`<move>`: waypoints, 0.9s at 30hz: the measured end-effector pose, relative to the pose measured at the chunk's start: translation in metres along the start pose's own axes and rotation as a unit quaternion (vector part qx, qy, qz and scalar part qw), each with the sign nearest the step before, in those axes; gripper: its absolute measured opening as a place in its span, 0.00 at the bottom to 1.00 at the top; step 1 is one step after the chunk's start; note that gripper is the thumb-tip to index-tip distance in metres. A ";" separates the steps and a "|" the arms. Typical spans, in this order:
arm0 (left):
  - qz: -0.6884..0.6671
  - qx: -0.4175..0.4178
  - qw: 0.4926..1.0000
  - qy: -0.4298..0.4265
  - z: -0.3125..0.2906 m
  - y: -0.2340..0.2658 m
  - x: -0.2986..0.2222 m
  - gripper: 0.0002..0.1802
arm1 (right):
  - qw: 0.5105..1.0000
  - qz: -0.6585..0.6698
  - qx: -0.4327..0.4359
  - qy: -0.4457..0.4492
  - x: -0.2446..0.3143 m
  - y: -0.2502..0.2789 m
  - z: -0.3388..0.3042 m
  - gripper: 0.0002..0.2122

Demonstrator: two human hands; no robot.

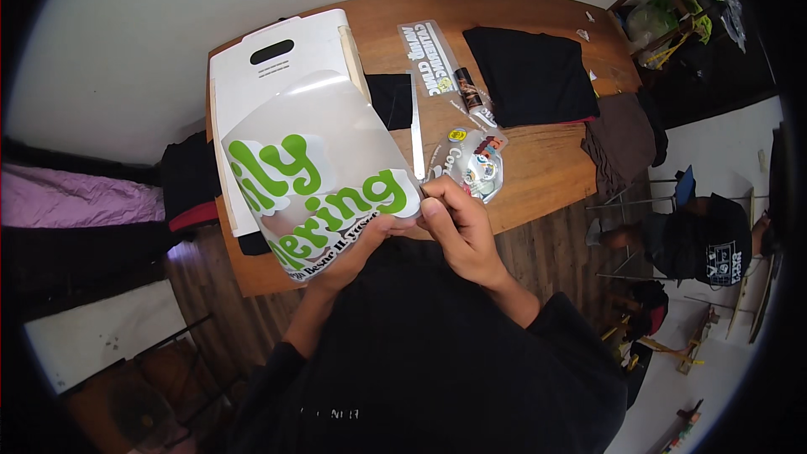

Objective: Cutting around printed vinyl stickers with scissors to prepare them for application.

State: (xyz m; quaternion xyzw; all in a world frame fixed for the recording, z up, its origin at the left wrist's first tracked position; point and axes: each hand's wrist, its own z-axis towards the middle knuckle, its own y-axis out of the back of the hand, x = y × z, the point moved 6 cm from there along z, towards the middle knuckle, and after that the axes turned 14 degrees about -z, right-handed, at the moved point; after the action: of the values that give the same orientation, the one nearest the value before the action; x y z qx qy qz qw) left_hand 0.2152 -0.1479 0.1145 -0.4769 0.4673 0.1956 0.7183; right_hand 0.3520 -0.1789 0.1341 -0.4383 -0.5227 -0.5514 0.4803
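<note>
A clear, flexible film sheet [336,130] with large green letters and smaller black print is held up in front of me, bowed and tilted. My left hand [363,245] grips its lower edge, partly hidden behind the sheet. At the sheet's lower right corner, my right hand [458,223] pinches the edge between thumb and fingers. Behind the sheet lies a white board [244,76] with a dark oval slot. To its right, a long thin silver strip [417,130] lies by a small black cloth [391,99].
On the wooden table [538,164] lie a white-lettered transfer sheet [427,55], a dark cylindrical container [468,88], clear film with colourful prints [479,164], folded black fabric [530,76] and brown fabric [624,139]. Another person [702,235] is at the right. Pink fabric [80,195] hangs left.
</note>
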 end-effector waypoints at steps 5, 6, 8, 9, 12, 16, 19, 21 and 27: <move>-0.024 -0.006 1.000 0.001 0.001 -0.002 -0.001 0.11 | 1.000 -0.001 0.001 0.000 0.001 0.001 0.000 0.07; -0.025 -0.006 1.000 0.001 0.001 -0.002 -0.001 0.11 | 1.000 0.001 0.000 0.001 0.001 0.001 0.001 0.07; -0.020 -0.007 1.000 0.008 0.002 -0.002 0.000 0.11 | 1.000 -0.001 -0.002 -0.003 0.000 0.001 0.001 0.07; -0.020 -0.008 1.000 0.008 0.002 -0.001 0.000 0.11 | 1.000 -0.002 -0.005 -0.006 0.000 0.001 0.001 0.07; 0.015 -0.007 1.000 0.002 0.002 -0.001 -0.001 0.11 | 1.000 -0.007 -0.007 0.005 0.002 0.002 0.002 0.07; -0.012 -0.006 1.000 0.005 0.001 0.000 0.003 0.11 | 1.000 0.002 0.008 -0.005 -0.001 0.002 0.001 0.07; -0.038 -0.002 0.999 0.027 0.001 0.002 0.008 0.11 | 1.000 0.000 0.001 -0.004 -0.001 0.003 0.001 0.07; -0.040 -0.005 0.998 0.042 0.000 0.004 0.011 0.11 | 1.000 -0.004 0.000 -0.003 -0.002 0.003 0.000 0.07; -0.011 -0.005 0.998 0.055 -0.002 0.006 0.013 0.12 | 1.000 0.001 -0.002 -0.005 -0.003 0.003 -0.001 0.07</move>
State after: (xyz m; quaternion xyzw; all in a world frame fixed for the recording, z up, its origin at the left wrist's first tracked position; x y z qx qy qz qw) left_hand 0.2165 -0.1490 0.0997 -0.4957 0.4999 0.1632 0.6912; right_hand 0.3557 -0.1794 0.1317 -0.4424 -0.5241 -0.5496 0.4771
